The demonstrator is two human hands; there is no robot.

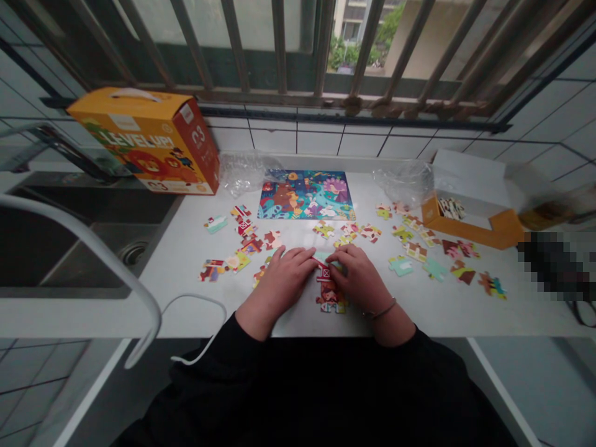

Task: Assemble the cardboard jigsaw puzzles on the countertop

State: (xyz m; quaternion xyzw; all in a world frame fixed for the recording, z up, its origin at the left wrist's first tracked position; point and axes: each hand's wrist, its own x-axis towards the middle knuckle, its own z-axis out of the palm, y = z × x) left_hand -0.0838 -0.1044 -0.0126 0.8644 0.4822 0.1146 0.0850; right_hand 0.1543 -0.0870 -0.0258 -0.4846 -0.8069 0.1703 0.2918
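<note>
Two jigsaw pieces' worth of fingertips meet over a joined strip of jigsaw pieces (331, 297): the left hand (284, 279) lies flat and unclenched, the right hand (356, 276) loosely curved. The strip's long axis runs front-to-back near the counter (521, 316) edge.

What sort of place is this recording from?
Probably a home kitchen or utility area: a steel sink set in a white counter, a tiled wall, and a barred window.

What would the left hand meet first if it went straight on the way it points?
The left hand would probably meet the red-and-white puzzle piece at its fingertips first, with the right hand just beyond, though depth is hard to judge.
</note>
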